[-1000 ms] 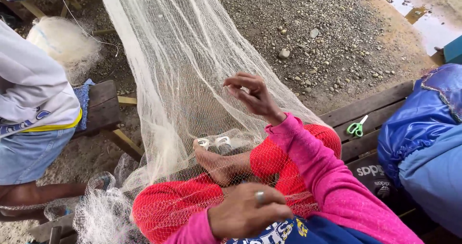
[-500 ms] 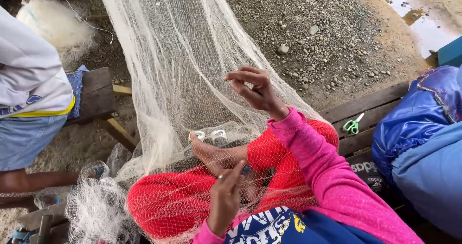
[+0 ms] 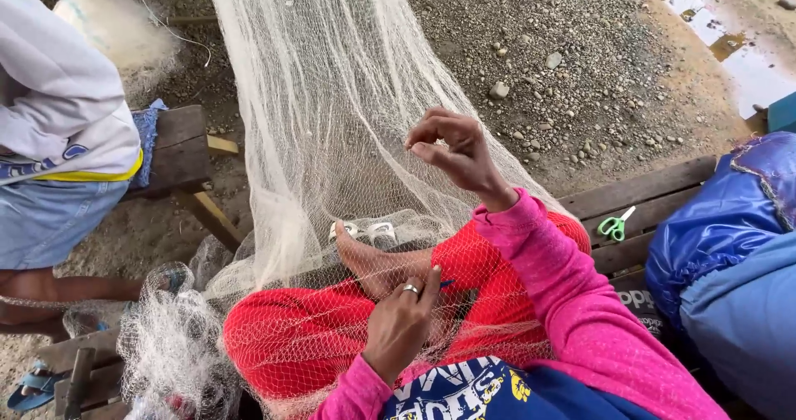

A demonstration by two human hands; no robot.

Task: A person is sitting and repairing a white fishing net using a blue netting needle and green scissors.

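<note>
Head view, only one camera. Landmark: the person's red-clad knee (image 3: pixel 332 337), over which the fishing net (image 3: pixel 332 138) is draped.

- The net runs from far above the knee, across the gravel ground (image 3: pixel 580 55), down over the knee and a bare foot (image 3: pixel 377 267), and bunches in a heap (image 3: pixel 170 345) to the left of the knee.
- Right hand (image 3: pixel 452 150): raised above and right of the knee, fingers curled, tips pinched on a fold of mesh and holding it up taut.
- Left hand (image 3: pixel 402 320): resting just right of the knee, closed on a small dark blue tool (image 3: pixel 446 285), of which only the tip shows; a ring sits on one finger. What kind of tool it is I cannot tell.
- Green scissors (image 3: pixel 613 225) lie on the wooden table (image 3: pixel 647 196), well right of the knee, beside a blue bag (image 3: pixel 721 246).
- Another person in a white top (image 3: pixel 58 97) sits on a bench well left of the knee; their hands are not seen.

Judgement on doing this step well: keep the pinched mesh under steady tension so single cells stay open and readable; bring the tool up to the held spot, not the mesh down; let the foot pin the lower edge so slack does not tangle.
</note>
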